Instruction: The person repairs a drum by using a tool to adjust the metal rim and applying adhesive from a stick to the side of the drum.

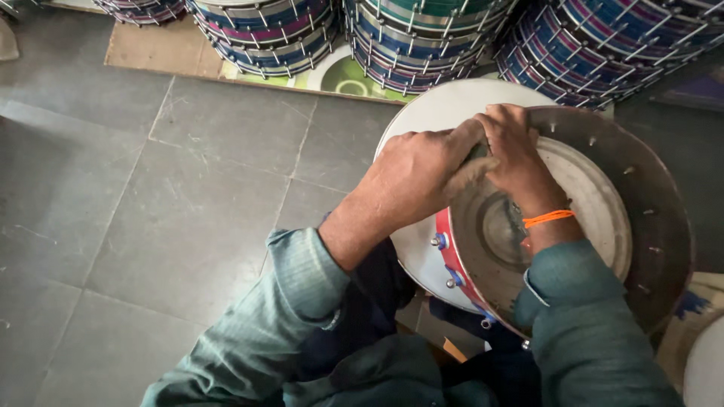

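Note:
A round drum (596, 196) with a red shell and metal bolts lies tilted on my lap, its open inner side facing me. A dark metal ring (664, 218) studded with bolts runs around its rim. My left hand (418, 177) and my right hand (513, 154) meet at the upper left edge of the drum, fingers closed together on the rim. What exactly lies under the fingers is hidden. An orange thread is tied around my right wrist. Behind the drum shows a white round drumhead (445, 109).
Stacks of finished drums (422, 38) with blue, green and pink bands and metal rods line the top, standing on cardboard (151, 49). Grey floor tiles (151, 203) spread to the left. Another white round edge (705, 369) shows at the lower right.

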A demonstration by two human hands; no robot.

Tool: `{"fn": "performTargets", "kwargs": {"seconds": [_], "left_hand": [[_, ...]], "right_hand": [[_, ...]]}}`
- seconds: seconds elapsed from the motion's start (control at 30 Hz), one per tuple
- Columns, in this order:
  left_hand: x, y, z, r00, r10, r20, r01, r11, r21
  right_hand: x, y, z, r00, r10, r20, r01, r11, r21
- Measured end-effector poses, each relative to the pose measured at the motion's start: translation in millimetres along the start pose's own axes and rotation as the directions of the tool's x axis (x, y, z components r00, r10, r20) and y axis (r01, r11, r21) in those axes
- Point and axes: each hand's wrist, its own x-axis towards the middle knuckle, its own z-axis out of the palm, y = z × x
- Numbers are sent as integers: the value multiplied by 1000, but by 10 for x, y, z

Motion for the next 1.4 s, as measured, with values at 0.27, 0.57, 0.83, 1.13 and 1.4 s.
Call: {"fn": "performTargets", "kwargs": {"seconds": [0.27, 0.57, 0.83, 1.13, 1.4], "left_hand": [[-65, -19, 19, 999, -33, -13, 33, 999, -24], [-188, 17, -46, 990, -139, -28, 128, 960, -247], [-271, 28, 152, 998, -61, 14, 62, 989, -135], [-1112, 5, 249, 974, -198, 113, 225, 904, -363], [-1195, -277, 326, 674, -552, 491, 702, 270, -660]], "right_hand": [[33, -73, -37, 993, 90, 75, -91, 996, 10], [143, -47, -75, 977, 150, 153, -158, 987, 40], [58, 98, 79, 979, 182, 91, -185, 982, 24], [7, 272, 308, 996, 85, 29, -82, 993, -90], [-13, 55, 211, 995, 85, 46, -75, 980, -187]]}}
